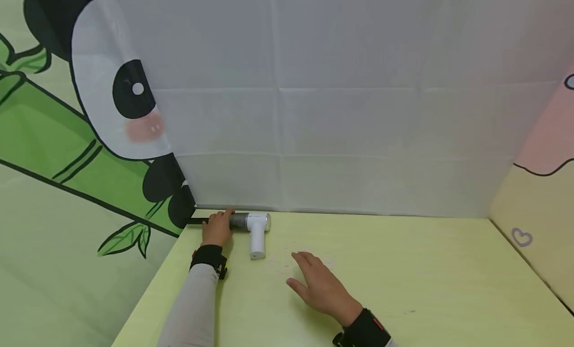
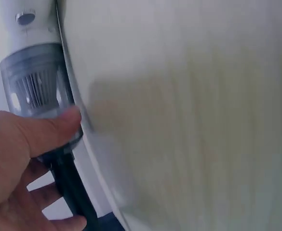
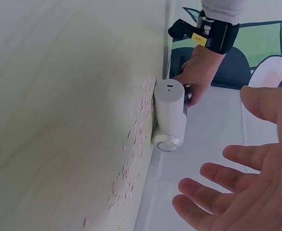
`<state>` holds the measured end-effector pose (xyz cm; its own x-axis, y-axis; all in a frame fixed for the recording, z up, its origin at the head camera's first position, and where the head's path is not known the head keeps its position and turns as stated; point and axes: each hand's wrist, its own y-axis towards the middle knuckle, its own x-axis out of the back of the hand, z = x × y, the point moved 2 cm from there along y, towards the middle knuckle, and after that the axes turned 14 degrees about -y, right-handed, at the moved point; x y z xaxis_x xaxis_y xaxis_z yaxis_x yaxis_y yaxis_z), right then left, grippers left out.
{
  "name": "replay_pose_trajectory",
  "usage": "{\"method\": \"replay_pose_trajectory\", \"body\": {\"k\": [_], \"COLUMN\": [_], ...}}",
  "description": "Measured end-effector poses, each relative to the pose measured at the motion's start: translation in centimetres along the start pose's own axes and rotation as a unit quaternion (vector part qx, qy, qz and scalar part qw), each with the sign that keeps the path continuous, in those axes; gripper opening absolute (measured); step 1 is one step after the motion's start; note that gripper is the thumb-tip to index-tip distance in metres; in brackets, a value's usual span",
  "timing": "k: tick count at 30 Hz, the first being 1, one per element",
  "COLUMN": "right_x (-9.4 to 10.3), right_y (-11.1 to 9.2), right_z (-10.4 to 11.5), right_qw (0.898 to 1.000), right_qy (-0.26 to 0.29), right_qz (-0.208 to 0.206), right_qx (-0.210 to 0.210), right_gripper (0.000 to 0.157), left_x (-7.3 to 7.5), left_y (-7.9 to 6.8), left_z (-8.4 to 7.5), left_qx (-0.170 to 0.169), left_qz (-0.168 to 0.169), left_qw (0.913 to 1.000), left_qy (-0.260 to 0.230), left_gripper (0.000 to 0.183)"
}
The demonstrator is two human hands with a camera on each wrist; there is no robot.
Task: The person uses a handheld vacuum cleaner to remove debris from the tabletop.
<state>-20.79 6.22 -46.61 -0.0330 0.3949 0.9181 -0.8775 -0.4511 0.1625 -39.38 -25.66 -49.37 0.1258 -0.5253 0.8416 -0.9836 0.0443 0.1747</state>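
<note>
A small handheld vacuum cleaner (image 1: 257,238) lies at the back left of the table, its white handle pointing toward me. It has a see-through grey dust cup (image 2: 34,82) and a black nozzle (image 2: 73,185) at the left end. My left hand (image 1: 217,229) holds it where cup and nozzle join; the left wrist view shows the thumb over the cup and the fingers around the nozzle side. Nothing is in my right hand (image 1: 323,292), which hovers over the table right of the handle with its fingers spread.
Thin pinkish scraps (image 3: 136,139) are scattered on the pale yellow table (image 1: 426,272), between the vacuum and my right hand. A grey-white cloth backdrop (image 1: 336,137) rises along the table's far edge, and a panda-printed cloth (image 1: 58,137) hangs at the left.
</note>
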Motion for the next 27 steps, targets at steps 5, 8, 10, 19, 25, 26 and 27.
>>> {"method": "replay_pose_trajectory", "body": {"k": [5,8,10,19,25,26,27], "right_x": [-0.5,-0.7,-0.7,0.4,1.5,1.5,1.7], "right_y": [-0.3,-0.2,-0.1,0.5,0.6,0.6,0.5], "right_z": [1.9,3.0,3.7,3.1,2.0,1.8,1.7], "right_qw": [1.0,0.999,0.997,0.986,0.973,0.969,0.964], "right_qy": [0.012,0.026,0.037,0.089,0.168,0.18,0.197], "right_qz": [-0.006,-0.016,-0.029,-0.083,-0.075,-0.074,-0.072], "right_qx": [-0.023,-0.044,-0.06,-0.111,-0.142,-0.151,-0.161], "right_gripper": [0.063,0.064,0.064,0.062,0.065,0.065,0.066], "left_x": [1.7,3.0,4.0,5.2,4.9,4.8,4.6], "left_y": [-1.7,-2.6,-3.3,-6.5,-8.0,-8.2,-8.4], "left_z": [-0.4,-1.4,-2.6,-11.1,-15.6,-16.1,-16.6], "left_qx": [-0.05,-0.088,-0.113,-0.186,-0.195,-0.196,-0.198], "left_qz": [-0.014,-0.034,-0.046,-0.097,-0.112,-0.112,-0.113], "left_qw": [0.9986,0.9954,0.9924,0.9775,0.9737,0.9735,0.9729], "left_qy": [0.002,0.01,0.016,0.021,0.036,0.037,0.039], "left_gripper": [0.066,0.067,0.068,0.064,0.062,0.061,0.061]}}
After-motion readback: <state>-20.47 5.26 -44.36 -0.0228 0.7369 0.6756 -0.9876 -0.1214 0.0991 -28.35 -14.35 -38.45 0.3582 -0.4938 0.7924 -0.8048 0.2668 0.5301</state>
